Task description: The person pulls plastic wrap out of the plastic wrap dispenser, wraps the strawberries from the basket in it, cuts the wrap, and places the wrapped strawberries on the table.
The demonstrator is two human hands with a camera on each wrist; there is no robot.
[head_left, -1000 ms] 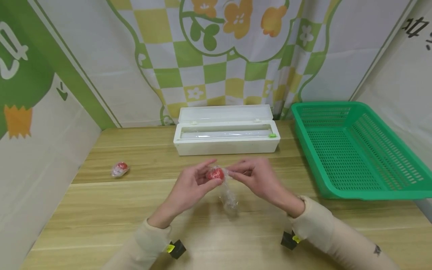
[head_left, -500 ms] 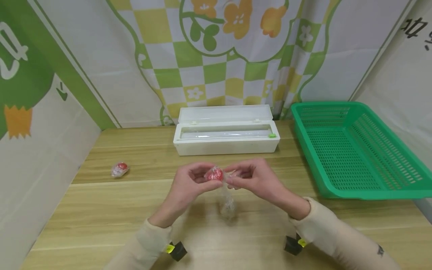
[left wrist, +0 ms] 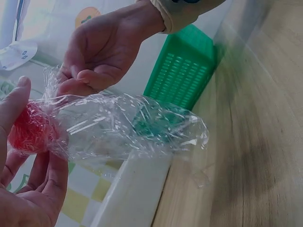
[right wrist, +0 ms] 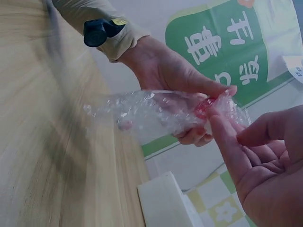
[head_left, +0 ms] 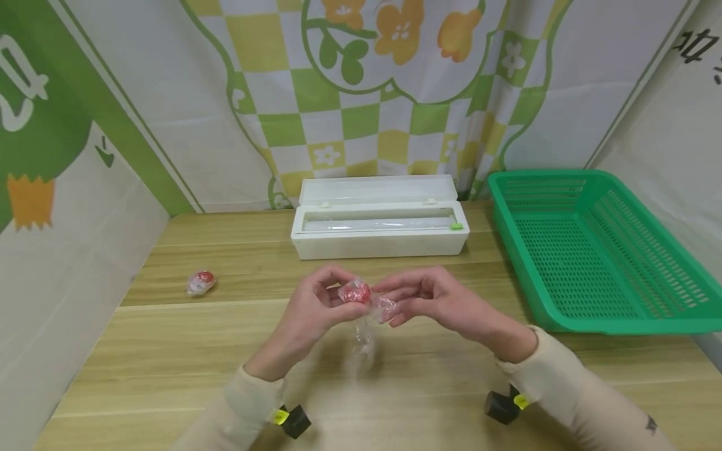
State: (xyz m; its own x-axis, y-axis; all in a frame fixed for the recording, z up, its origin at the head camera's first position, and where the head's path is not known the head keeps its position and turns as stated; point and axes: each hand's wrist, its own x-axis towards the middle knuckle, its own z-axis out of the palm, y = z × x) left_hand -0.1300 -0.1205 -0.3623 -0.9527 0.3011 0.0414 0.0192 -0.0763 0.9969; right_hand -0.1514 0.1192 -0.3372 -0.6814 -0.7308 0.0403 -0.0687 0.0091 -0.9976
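A small round red thing (head_left: pixel 356 292), wrapped in clear cling film, is held above the table between the thumb and fingers of my left hand (head_left: pixel 316 307). A loose, crumpled tail of cling film (left wrist: pixel 123 125) trails from it, down toward the tabletop. My right hand (head_left: pixel 434 297) is at its right side, index fingertip against the film and thumb apart from that finger in the right wrist view. Film lies gathered by these fingertips. Another film-wrapped red thing (head_left: pixel 201 283) lies on the table at the left.
Behind the hands stands a long white cling film box (head_left: pixel 379 246), lid up, with a roll inside and a green slider at its right end. A green perforated basket (head_left: pixel 536 300) stands at the right. A patterned curtain (head_left: pixel 361 119) hangs behind the wooden table (head_left: pixel 169 363).
My right fingers have gone from pinching the film to lying more extended against it. The red thing has shifted slightly left, and the hanging film tail has swung left.
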